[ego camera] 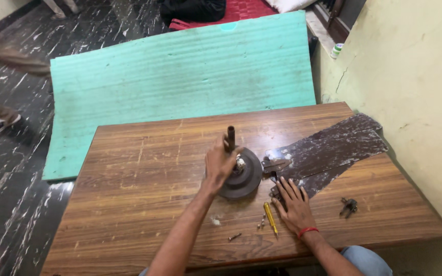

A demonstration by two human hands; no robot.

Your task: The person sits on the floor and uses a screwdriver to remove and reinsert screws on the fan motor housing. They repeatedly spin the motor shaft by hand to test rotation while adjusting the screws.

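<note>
Mid-table: fan motor [245, 179], round and dark, shaft [230, 137] standing upright. Left hand [220, 162] closed over the motor's top at the shaft base, fingers curled, apparently turning or steadying it. Right hand [293, 203] flat and open, pressed on the near blade [317, 180], holding nothing. Far blade [333, 145] reaching right. Screwdriver [270, 218] and loose screws [235, 236] just near of the motor. Looks like dismantling at the hub; firm bracing needed.

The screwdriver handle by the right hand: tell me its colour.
Yellow: the screwdriver lies on the wooden table beside the right hand, clearest in the head view.
</note>
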